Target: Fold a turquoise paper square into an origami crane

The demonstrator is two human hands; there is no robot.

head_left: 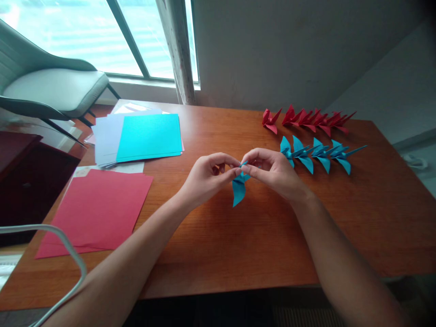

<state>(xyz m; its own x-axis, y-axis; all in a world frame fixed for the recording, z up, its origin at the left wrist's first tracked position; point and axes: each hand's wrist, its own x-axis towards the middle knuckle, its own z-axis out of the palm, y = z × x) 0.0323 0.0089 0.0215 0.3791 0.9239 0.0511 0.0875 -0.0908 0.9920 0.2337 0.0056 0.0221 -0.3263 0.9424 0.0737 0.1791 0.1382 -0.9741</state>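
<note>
A blue origami crane (239,190) is held up over the middle of the wooden table. My left hand (211,176) pinches it near the top from the left, thumb against fingertips. From the other side my right hand (272,170) pinches the same upper part, and the fingertips of both hands almost meet there. One pointed wing hangs down below the fingers; much of the crane's body is hidden behind them. Just beyond my right hand stands a row of several finished blue paper cranes (322,155), lined up one behind another.
Several red paper cranes (316,120) line the table's far right. Blue paper sheets (150,136) lie on pale sheets (106,141) at the far left, with red paper sheets (102,209) nearer. A white cable (73,254) curves across the lower left. A chair (56,88) stands by the window.
</note>
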